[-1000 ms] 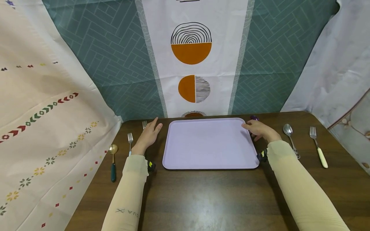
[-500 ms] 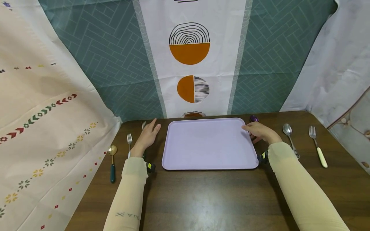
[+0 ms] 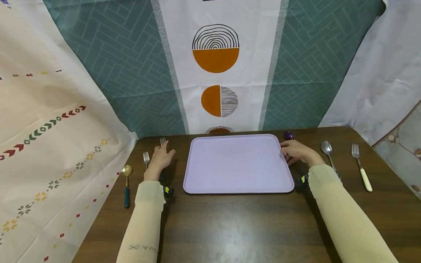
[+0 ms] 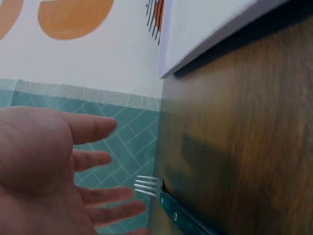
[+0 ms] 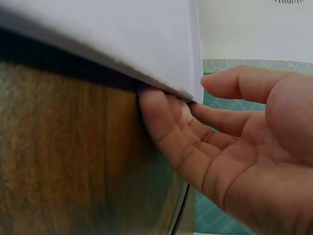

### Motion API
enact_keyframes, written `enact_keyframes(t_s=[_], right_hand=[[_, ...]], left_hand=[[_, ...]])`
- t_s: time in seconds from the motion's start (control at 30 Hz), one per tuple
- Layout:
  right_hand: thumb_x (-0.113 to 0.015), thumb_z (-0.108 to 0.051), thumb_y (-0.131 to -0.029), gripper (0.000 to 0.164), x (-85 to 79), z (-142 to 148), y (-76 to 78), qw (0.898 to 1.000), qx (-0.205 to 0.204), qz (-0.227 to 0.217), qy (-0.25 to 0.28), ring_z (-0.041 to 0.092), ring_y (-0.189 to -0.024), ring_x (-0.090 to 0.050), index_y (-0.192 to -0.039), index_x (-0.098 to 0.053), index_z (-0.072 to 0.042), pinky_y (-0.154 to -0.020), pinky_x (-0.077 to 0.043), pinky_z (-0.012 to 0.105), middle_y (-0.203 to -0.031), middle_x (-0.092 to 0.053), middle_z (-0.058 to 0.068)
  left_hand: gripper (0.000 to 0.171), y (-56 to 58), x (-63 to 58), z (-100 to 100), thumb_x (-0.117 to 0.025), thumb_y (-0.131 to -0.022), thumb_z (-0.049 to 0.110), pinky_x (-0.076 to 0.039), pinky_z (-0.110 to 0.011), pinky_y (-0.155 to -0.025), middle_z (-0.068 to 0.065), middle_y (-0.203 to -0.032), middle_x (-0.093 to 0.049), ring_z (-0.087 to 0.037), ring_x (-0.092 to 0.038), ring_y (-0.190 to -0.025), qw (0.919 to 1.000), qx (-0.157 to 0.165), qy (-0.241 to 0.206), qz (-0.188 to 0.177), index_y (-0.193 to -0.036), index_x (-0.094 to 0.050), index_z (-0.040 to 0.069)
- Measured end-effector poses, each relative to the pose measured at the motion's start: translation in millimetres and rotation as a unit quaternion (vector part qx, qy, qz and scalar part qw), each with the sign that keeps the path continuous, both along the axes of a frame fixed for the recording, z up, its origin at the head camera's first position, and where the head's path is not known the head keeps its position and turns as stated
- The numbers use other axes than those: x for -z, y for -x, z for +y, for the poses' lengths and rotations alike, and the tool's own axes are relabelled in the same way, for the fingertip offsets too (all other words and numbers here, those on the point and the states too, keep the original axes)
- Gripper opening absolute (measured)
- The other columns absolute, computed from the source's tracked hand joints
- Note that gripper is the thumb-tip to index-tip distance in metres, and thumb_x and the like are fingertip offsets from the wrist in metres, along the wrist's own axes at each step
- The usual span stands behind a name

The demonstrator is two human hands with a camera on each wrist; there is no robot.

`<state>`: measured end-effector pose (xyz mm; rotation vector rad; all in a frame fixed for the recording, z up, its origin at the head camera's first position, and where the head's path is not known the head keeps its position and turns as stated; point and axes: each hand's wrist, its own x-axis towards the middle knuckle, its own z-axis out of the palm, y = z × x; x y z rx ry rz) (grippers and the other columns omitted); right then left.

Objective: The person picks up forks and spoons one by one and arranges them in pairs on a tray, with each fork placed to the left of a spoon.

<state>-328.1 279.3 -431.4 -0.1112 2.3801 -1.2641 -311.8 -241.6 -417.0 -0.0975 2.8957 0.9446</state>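
A lavender tray [image 3: 236,164] is set flat near the far edge of the brown wooden surface [image 3: 230,226], about midway between its left and right edges. The tray's right edge is touched by the fingers of the right hand [image 3: 297,151], which are tucked against the rim from below, close to its far right corner; the thumb is held apart from them, just beside that corner. Nothing is held by the left hand [image 3: 160,156], its fingers spread wide above a green-handled fork [image 4: 171,205] near the surface's far left corner. Another fork [image 3: 146,157] is partly covered by that hand in the head view, and a gold spoon with a dark teal handle [image 3: 126,191] is placed along the left edge. Near the far edge, a purple item [image 3: 288,135] is seen just beyond the right hand; toward the right edge, a silver spoon [image 3: 326,147] and a cream-handled fork [image 3: 365,179] are laid.
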Motion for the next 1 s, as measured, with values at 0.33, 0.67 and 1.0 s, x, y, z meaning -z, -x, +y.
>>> enact_keyframes(t_s=[0.33, 0.67, 1.0], right_hand=[[-0.05, -0.004, -0.1, 0.064, 2.5, 2.2, -8.8, 1.0, -0.009, 0.024, -0.006, 0.024, -0.077, -0.056, -0.154, -0.025, 0.019, -0.072, -0.063, 0.036, -0.088, -0.055, 0.015], [-0.053, 0.003, -0.094, 0.069, 9.0, 1.0, -11.3, 0.998, -0.008, 0.064, 0.0, 0.024, -0.075, -0.061, -0.152, -0.023, 0.022, -0.068, -0.062, 0.039, -0.092, -0.057, 0.019], [-0.051, 0.004, -0.094, 0.067, 12.4, 1.3, -12.5, 0.997, -0.006, 0.077, -0.005, 0.024, -0.079, -0.061, -0.152, -0.023, 0.022, -0.07, -0.062, 0.039, -0.094, -0.057, 0.02]], left_hand=[[0.07, -5.2, -0.2, -5.9, -0.043, -0.11, 0.03, -0.031, -0.068, -0.116, -0.041, -0.159, -0.017, -0.058, -0.03, -0.144, 0.9996, 0.003, 0.015, -0.026, -0.165, -0.013, 0.0], [0.071, -7.8, -0.5, -8.0, -0.044, -0.109, 0.03, -0.031, -0.071, -0.115, -0.043, -0.157, -0.016, -0.061, -0.028, -0.143, 0.9983, -0.014, 0.03, -0.047, -0.163, -0.013, -0.004], [0.07, -7.8, 10.4, -11.2, -0.046, -0.108, 0.027, -0.033, -0.072, -0.112, -0.045, -0.155, -0.019, -0.064, -0.029, -0.14, 0.9972, -0.02, 0.053, -0.05, -0.162, -0.016, -0.004]])
